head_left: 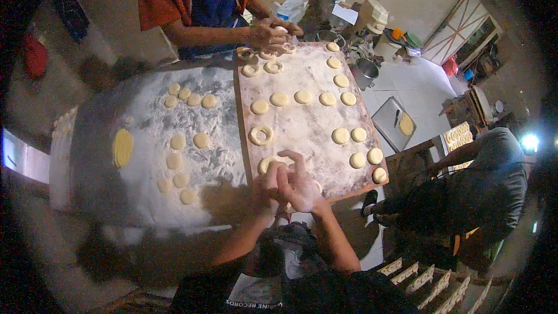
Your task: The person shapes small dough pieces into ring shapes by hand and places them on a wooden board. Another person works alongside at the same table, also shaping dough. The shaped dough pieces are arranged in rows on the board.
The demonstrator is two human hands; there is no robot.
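Note:
My left hand (271, 191) and my right hand (302, 191), both dusted with flour, are pressed together over the near edge of a floured board (296, 119). Their fingers are curled in, apart from one raised finger, and whatever lies between them is hidden. Just behind my hands is a pale piece of dough (266, 164), partly covered by my fingers. Farther up the board sit a dough ring (261, 135) and rows of round dough discs (303, 97). More discs (358, 134) lie to the right.
Left of the board, a floured dark tabletop (221, 197) carries several dough discs (174, 161) and a flat yellow dough piece (122, 148). Across the table, a person in a blue apron (215, 0) handles dough. A metal tray (395, 123) is at right, near another person (482, 180).

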